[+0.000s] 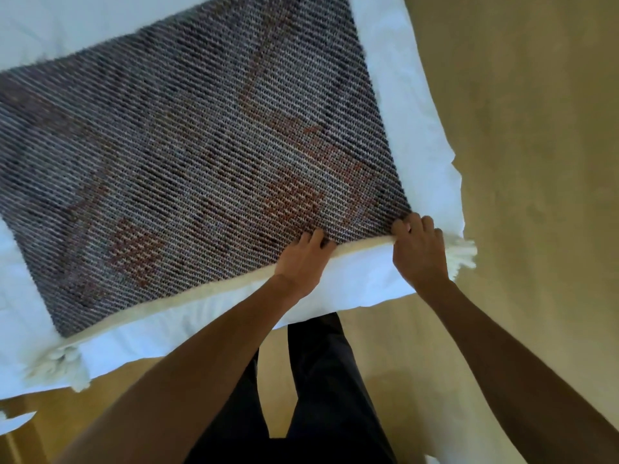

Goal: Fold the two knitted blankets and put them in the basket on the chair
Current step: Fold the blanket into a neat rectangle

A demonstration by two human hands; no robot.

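Blanket gripped at its near edge.
It lies flat on the bed; the left hand and right hand curl their fingers over the near right corner, pinching the edge beside a cream tassel.

- The knitted blanket runs out of the frame at the top and left edges.
- The thumbs of the left hand and right hand are out of sight at the blanket's near edge.
- The white bedding is cut off at the top and left.

A knitted blanket lies flat on the white bed.
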